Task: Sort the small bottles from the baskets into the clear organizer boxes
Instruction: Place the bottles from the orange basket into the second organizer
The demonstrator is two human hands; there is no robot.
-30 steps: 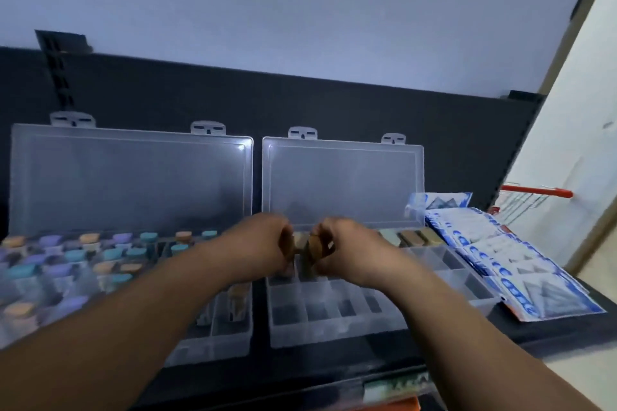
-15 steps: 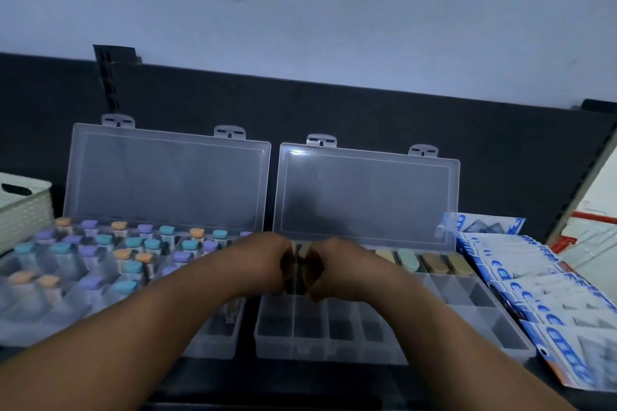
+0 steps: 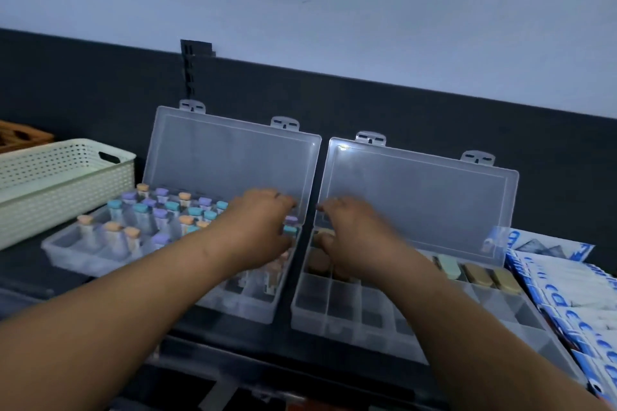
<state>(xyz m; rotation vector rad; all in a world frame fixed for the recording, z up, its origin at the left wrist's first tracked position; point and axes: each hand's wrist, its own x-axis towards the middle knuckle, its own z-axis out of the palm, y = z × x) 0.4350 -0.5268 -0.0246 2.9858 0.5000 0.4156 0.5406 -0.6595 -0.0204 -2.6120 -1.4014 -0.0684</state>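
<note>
- The person is leaning both bare arms in over a dark shelf [image 3: 23, 274], and the two hands are hovering apart, each over its own clear box.
- The left hand [image 3: 258, 227] is reaching down at the right end of the left box [image 3: 63, 252], fingers curling downward. It is blurred, and I cannot tell whether it is holding anything.
- The small bottles [image 3: 160, 213] are standing upright in that left box, filling its back and left compartments with orange, teal and purple caps. A few paler ones are showing just under the left hand, too smeared to make out.
- The left lid [image 3: 230, 160] is standing open against the dark wall panel.
- The right hand [image 3: 355, 237] is dipping into the back-left compartments of the right box [image 3: 320, 317], fingers bent. I cannot tell if it is gripping something.
- The right lid [image 3: 420, 200] is also standing open. Flat tan and pale green pieces [image 3: 480, 274] are lying in that box's back row, while its front compartments are showing bare.
- A cream basket [image 3: 50, 187] is sitting just beside the left box, on its left.
- Blue-and-white packets [image 3: 564, 280] are lying fanned out to the right of the right box.
</note>
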